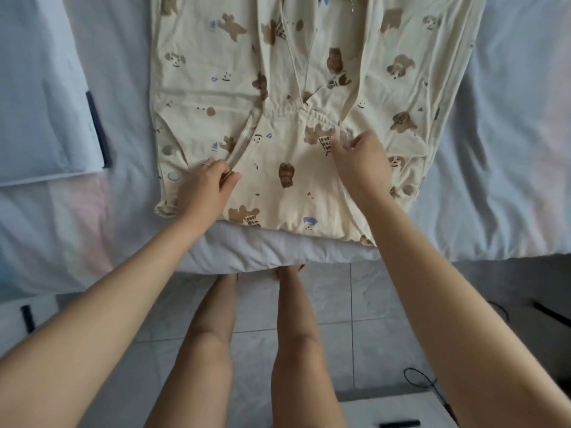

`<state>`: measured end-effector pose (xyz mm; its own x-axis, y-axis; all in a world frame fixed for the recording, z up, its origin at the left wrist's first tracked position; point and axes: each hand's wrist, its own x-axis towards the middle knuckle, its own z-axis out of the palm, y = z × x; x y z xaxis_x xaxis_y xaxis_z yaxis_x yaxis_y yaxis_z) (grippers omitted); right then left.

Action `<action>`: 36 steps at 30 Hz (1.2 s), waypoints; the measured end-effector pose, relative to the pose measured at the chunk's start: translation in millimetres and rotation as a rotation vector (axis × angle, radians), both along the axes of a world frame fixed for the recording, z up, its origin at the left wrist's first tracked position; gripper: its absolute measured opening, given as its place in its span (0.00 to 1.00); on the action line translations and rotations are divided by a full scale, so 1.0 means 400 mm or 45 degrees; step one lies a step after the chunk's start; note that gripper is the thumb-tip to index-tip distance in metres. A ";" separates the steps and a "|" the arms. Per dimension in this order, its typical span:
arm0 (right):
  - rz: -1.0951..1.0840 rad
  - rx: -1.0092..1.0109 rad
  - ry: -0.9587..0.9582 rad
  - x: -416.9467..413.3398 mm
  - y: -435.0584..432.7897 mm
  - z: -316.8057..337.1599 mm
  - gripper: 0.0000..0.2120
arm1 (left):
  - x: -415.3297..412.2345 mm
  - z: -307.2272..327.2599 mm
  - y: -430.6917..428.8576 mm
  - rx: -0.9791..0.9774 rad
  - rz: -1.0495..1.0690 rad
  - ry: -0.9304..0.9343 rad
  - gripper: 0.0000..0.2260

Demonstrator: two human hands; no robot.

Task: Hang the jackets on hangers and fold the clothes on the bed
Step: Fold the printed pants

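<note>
**Forearms point(108, 304) out over limp cloth**

Your forearms stretch across the bed point(509, 149) edge to the cream bear-print pyjamas point(216, 72), which lie spread flat on it. Left of the elastic waistband point(304, 114) and nearer you, your left hand point(210, 183) curls thumb and fingers, pinching a seam edge. Thin and soft, this cloth probably weighs little and will sag and wrinkle, so take it by hems and corners, not mid-panel. Just right of the waistband, your right hand point(360, 156) pinches a fold, wrist bent down.
</note>
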<state>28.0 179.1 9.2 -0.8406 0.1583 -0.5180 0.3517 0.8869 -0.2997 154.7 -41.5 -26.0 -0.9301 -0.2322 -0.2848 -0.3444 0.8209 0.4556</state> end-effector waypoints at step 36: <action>1.384 0.209 0.462 0.058 0.069 -0.164 0.29 | -0.018 -0.086 0.006 -0.587 -0.781 -0.060 0.32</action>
